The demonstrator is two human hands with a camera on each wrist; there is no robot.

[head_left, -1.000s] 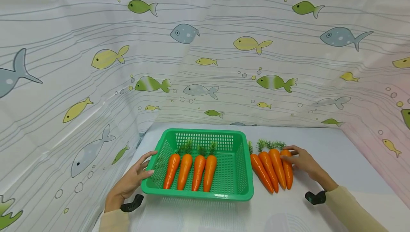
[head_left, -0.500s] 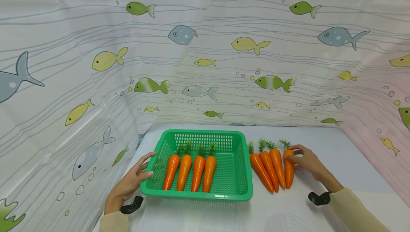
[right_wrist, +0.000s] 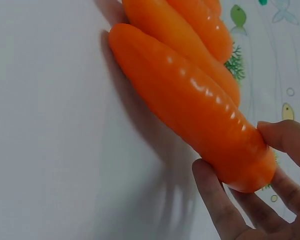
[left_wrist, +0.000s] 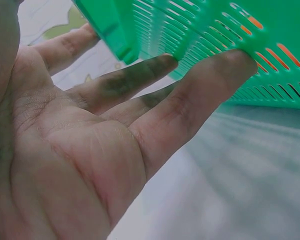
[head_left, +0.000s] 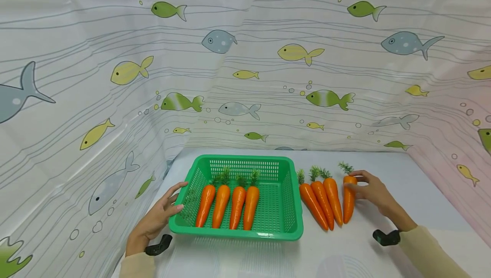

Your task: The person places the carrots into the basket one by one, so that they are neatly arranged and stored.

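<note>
A green plastic basket (head_left: 235, 234) stands on the white table, holding several orange carrots (head_left: 221, 207) with leafy green tops. At its left wall is my left hand (head_left: 151, 220), the nearly straight fingers (left_wrist: 190, 100) touching the slotted side in the left wrist view. My right hand (head_left: 372, 190) pinches the top end of a carrot (head_left: 348, 205) between thumb and fingers. In the right wrist view this carrot (right_wrist: 190, 105) slants, casting a shadow on the tabletop. Three more carrots (head_left: 322, 205) lie side by side between it and the basket.
A white sheet (head_left: 245, 77) printed with fish rises behind the table (head_left: 345, 252) and along both sides. Each wrist wears a black strap-on device, such as the right one (head_left: 386, 238).
My right hand has drawn the rightmost carrot away from its neighbours, to the right and slightly back, widening the gap. The left hand stays at the basket.
</note>
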